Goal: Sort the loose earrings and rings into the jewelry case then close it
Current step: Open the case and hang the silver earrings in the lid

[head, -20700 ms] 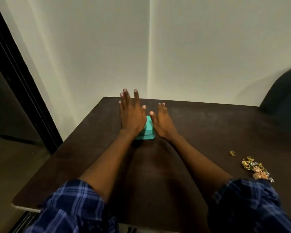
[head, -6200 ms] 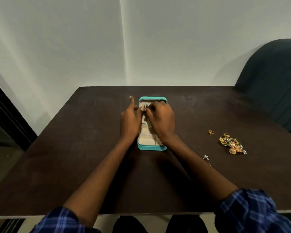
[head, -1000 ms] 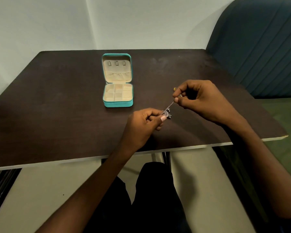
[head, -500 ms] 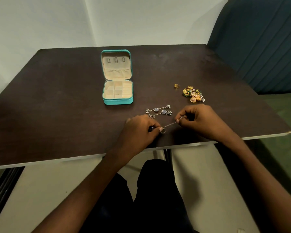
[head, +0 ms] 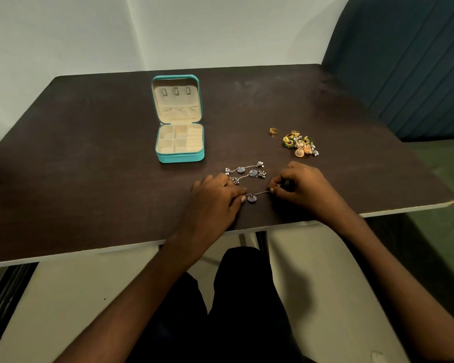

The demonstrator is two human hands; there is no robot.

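Earrings of the silver drop kind lie on the dark table (head: 89, 153) near its front edge: two of them (head: 245, 171) rest side by side, stretched out lengthwise, just beyond the hands, and a third silver earring (head: 257, 195) is held taut between both hands right above or on the tabletop. The left hand (head: 215, 203) pinches the pendant end with thumb and fingertips closed on it, and the right hand (head: 302, 189) pinches the hook end, its other fingers curled in; holding both ends looks like a way to straighten the chain and lay it flat in a row with the others. The teal jewelry case (head: 180, 155) stands open farther back, lid propped upright, its cream compartments apparently empty, so nothing seems sorted yet. A heap of gold and green earrings (head: 299, 145) sits well to the right of the case, with a gold ring (head: 273, 131) just beside the heap.
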